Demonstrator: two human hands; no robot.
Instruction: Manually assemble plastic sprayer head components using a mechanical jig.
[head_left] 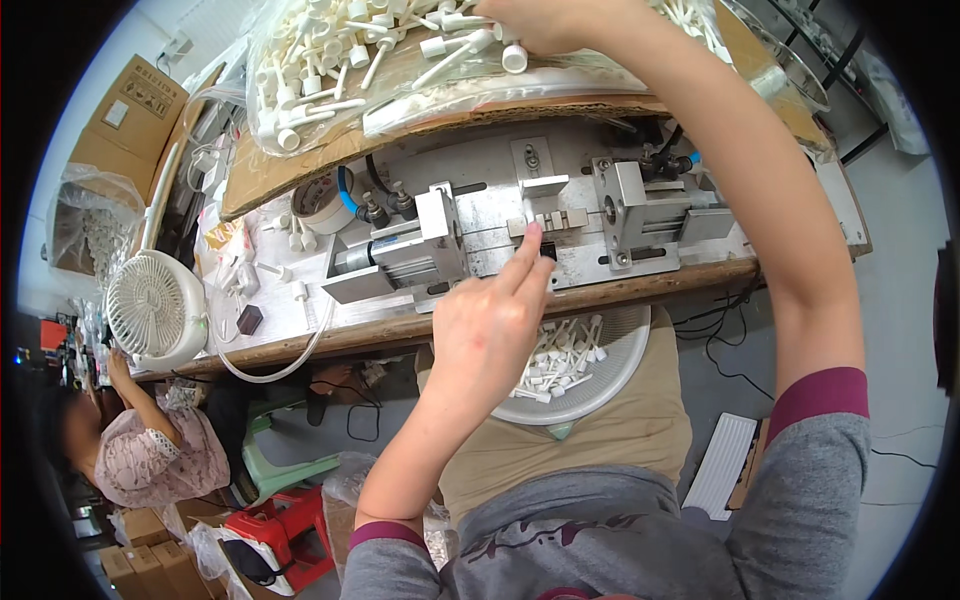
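Observation:
My left hand (485, 325) is over the bench fixture, its index finger stretched out. That fingertip touches or nearly touches a white plastic piece (530, 206) at the small metal holding block (562, 221); nothing shows gripped in this hand. My right hand (548, 22) reaches across to the far pile of white tube-shaped plastic parts with round caps (375, 45). Its fingertips are down among the parts at the picture's top edge, partly hidden, so a grip cannot be made out. Two metal clamp units with cylinders flank the block, one left (437, 240) and one right (622, 215).
A bowl (640, 345) of similar white parts sits on my lap below the wooden bench edge (400, 332). Cardboard (235, 190) under the pile overhangs the fixture. A white fan (155, 305), tape roll (322, 205) and clear hose (290, 375) are left. Another person (160, 450) sits beyond.

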